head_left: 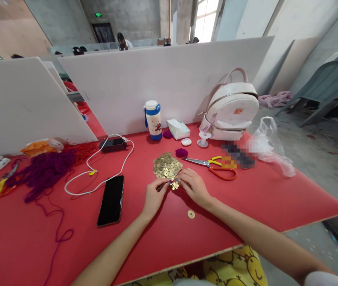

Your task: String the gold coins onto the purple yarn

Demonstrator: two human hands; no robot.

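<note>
Between my two hands a short bit of purple yarn (171, 181) is pinched, small and partly covered by the fingers. My left hand (154, 195) is closed on its left end, thumb and forefinger together. From the other side my right hand (195, 186) is closed on it as well, the fingertips almost meeting the left ones. Right behind the fingertips lies a heap of brass-coloured holed coins (165, 163), and some coins show just under the hands. One loose coin (189, 214) rests nearer the table's front edge. A small purple yarn ball (181, 152) sits behind my right hand.
Scissors (223, 171) lie to the right, a spool (204, 140) and backpack (231, 109) behind. A bottle (153, 121) and tissue pack (178, 129) stand along the white partition (169, 79). Left are a phone (111, 201), white cable (78, 194) and tangled purple yarn (48, 169).
</note>
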